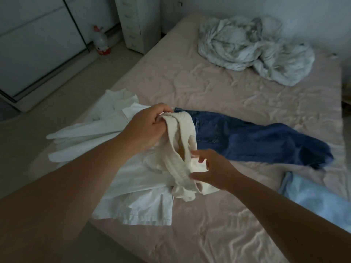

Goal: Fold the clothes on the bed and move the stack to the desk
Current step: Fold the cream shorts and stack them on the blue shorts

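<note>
My left hand [145,128] pinches the upper end of a cream ribbed knit garment [182,158], lifting it above the pink-sheeted bed [228,224]; its long axis runs from upper left, near the blue denim jeans [256,143], down toward me; lower end bunched on a crumpled white cotton shirt [133,190]; my right hand [214,168], fingers loosely spread, touches the knit's lower middle; jeans lie lengthwise, legs pointing right.

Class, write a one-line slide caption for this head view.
Left hand grips a cream garment above a white shirt; right hand reaches in.
</note>
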